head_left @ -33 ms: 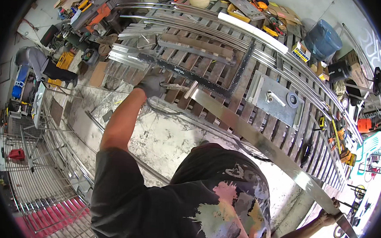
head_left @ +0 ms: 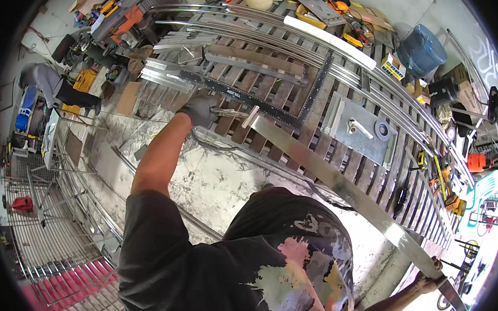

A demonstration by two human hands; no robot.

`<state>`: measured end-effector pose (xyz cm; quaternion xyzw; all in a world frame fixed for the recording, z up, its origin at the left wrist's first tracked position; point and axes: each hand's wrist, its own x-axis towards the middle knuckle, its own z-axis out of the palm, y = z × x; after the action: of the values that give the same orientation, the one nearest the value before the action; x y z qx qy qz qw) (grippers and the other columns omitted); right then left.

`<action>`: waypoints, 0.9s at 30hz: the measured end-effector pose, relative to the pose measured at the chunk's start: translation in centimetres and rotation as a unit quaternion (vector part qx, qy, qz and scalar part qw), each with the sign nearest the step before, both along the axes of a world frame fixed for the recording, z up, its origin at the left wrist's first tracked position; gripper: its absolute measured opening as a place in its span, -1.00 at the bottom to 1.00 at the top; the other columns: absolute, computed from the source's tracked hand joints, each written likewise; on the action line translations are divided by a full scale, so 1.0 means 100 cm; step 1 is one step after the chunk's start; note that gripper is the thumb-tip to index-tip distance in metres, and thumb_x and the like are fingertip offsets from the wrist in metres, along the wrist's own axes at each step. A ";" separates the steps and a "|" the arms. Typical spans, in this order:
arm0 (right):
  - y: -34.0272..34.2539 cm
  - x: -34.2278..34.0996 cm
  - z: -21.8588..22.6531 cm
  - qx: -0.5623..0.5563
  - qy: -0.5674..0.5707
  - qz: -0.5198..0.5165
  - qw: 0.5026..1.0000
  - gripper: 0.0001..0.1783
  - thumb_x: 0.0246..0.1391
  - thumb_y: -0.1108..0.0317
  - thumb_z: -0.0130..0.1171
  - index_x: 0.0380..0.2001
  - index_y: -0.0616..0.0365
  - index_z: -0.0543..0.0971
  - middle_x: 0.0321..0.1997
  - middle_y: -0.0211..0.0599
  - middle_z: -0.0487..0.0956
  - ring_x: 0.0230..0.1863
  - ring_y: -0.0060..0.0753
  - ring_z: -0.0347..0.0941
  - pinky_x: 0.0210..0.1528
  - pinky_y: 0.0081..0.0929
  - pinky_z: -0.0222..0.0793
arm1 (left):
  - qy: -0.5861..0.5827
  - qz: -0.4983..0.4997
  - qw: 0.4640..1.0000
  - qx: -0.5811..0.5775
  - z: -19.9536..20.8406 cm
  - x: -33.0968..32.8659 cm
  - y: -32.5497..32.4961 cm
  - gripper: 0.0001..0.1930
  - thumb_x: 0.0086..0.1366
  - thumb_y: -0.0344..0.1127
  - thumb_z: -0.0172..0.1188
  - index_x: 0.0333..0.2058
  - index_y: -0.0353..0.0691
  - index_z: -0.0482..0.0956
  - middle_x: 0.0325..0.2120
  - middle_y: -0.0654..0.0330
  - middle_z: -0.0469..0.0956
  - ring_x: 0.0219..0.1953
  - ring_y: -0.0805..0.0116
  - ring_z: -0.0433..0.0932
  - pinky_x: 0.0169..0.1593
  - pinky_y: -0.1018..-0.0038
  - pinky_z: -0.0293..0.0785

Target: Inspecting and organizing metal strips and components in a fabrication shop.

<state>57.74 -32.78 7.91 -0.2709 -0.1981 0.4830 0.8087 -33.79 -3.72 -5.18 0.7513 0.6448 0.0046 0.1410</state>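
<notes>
My left hand point(head_left: 199, 112), in a dark grey glove, is closed around the handles of what look like locking pliers point(head_left: 226, 112). Their jaws meet a small metal piece point(head_left: 250, 116) at the near-left end of a long flat metal bar point(head_left: 337, 185). This bar slants across the slatted workbench point(head_left: 274, 95) toward the lower right. Down there my right hand point(head_left: 427, 283) grips it close to its other end; part of those fingers is hidden behind the metal. A black carpenter's square point(head_left: 238, 93) lies on the slats just beyond the pliers.
Long metal tubes point(head_left: 255, 36) run along the bench's far side. A grey metal plate point(head_left: 358, 130) with a disc on it lies right of the square. A blue bucket point(head_left: 422, 51) stands at the far right. At left, another person point(head_left: 52, 86) bends over beside a metal grating point(head_left: 48, 218).
</notes>
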 end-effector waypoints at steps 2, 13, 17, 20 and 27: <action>0.006 -0.019 -0.022 -0.102 -0.149 -0.135 0.974 -0.50 0.35 -0.09 -0.19 -0.35 0.20 0.25 -0.32 -0.11 0.30 -0.19 -0.08 0.23 -0.03 -0.11 0.23 | -0.016 -0.012 1.000 -0.010 0.002 0.006 0.005 -0.72 -0.01 -0.18 0.33 -0.30 -0.13 0.59 -0.33 0.00 0.62 -0.21 -0.05 0.60 -0.14 0.19 0.50; -0.005 -0.008 -0.067 -0.158 -0.013 -0.161 0.974 -0.48 0.41 -0.06 -0.27 -0.35 0.24 0.30 -0.41 -0.19 0.31 -0.28 -0.12 0.27 0.06 -0.02 0.32 | 0.201 -0.105 0.961 -0.156 -0.013 0.016 0.031 -0.57 0.03 0.09 0.34 -0.27 -0.13 0.68 -0.31 -0.06 0.66 -0.20 -0.01 0.65 -0.08 0.13 0.53; 0.008 -0.009 -0.064 -0.116 -0.024 -0.112 0.987 -0.44 0.40 -0.10 -0.24 -0.35 0.26 0.31 -0.42 -0.19 0.31 -0.28 -0.11 0.30 0.07 0.00 0.37 | 0.279 -0.099 0.943 -0.155 0.020 0.033 0.032 -0.52 0.06 0.21 0.25 -0.29 -0.09 0.73 -0.32 -0.03 0.69 -0.24 0.00 0.66 -0.08 0.14 0.54; 0.011 0.014 -0.083 -0.095 -0.116 -0.112 0.982 -0.44 0.40 -0.12 -0.24 -0.28 0.27 0.28 -0.31 -0.18 0.30 -0.19 -0.14 0.28 0.07 -0.06 0.36 | 0.337 -0.119 0.927 -0.117 0.024 0.026 0.045 -0.54 0.06 0.19 0.25 -0.32 -0.09 0.74 -0.33 -0.01 0.69 -0.24 0.00 0.67 -0.09 0.14 0.55; -0.005 0.083 -0.095 -0.070 0.016 -0.074 0.995 -0.47 0.35 -0.11 -0.06 -0.03 0.16 0.16 -0.22 -0.19 0.23 -0.18 -0.19 0.21 0.04 -0.05 0.24 | 0.313 0.047 0.927 -0.200 0.051 0.010 0.057 -0.47 0.00 0.16 0.31 -0.17 -0.13 0.72 -0.23 -0.02 0.69 -0.09 0.01 0.65 0.01 0.16 0.53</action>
<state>66.05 -33.31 -1.62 -0.3328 -0.1306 0.4386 0.8245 -32.77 2.01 -0.11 0.6394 0.6784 -0.3531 0.0786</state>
